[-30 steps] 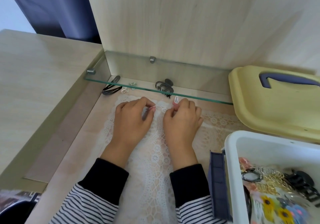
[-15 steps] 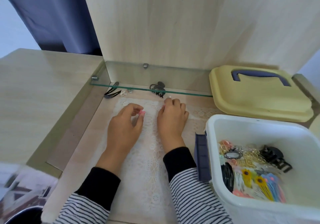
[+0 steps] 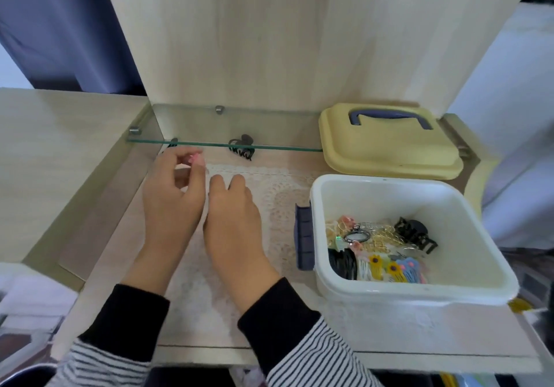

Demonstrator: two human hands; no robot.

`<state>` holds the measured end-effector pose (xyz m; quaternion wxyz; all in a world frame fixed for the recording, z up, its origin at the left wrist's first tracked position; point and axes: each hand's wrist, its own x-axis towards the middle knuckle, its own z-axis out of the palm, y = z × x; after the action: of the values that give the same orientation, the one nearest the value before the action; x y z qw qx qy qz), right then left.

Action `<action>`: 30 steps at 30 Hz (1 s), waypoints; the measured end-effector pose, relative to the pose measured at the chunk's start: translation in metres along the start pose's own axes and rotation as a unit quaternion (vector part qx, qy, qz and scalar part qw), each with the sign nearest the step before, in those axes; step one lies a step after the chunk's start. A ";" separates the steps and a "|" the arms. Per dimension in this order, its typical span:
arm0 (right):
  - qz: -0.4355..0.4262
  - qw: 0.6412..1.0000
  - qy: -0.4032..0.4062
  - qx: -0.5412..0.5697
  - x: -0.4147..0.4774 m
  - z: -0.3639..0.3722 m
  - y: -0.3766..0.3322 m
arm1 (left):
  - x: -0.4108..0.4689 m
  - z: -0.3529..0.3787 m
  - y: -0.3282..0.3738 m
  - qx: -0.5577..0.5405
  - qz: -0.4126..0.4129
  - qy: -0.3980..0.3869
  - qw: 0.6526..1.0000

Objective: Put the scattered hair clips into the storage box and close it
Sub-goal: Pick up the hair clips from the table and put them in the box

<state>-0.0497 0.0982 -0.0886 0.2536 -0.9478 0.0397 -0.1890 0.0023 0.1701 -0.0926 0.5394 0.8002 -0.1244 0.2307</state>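
Head view — L hand (image 3: 171, 204) pinches pink clip (image 3: 194, 157); storage box (image 3: 419, 292) open.

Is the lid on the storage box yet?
No, the yellow lid lies apart behind the white storage box, whose top is open.

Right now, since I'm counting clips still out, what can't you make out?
Head view only.
Right hand: its back hides whether the fingers hold a clip.
Dark clip under the shelf: mostly hidden by the left hand.
Pink clip pinched by the left hand: blurred, shape unclear.
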 end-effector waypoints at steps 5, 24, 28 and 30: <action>-0.049 0.998 -0.028 0.015 -0.012 -0.077 0.001 | 0.011 -0.002 0.063 -0.110 0.018 0.024 0.993; 0.076 0.910 -0.405 -0.037 0.003 -0.214 0.183 | -0.027 0.114 0.148 0.074 -0.032 -0.531 0.843; 0.072 0.906 -0.415 -0.033 0.002 -0.204 0.197 | -0.026 0.125 0.141 0.170 0.004 -0.562 0.809; 0.071 0.902 -0.424 -0.034 0.002 -0.203 0.203 | -0.027 0.132 0.139 0.187 -0.002 -0.569 0.801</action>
<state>-0.1207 -0.1728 -0.0259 0.2266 -0.9412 0.0023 0.2507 -0.0527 -0.0064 -0.0356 0.2121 0.8729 -0.3622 -0.2486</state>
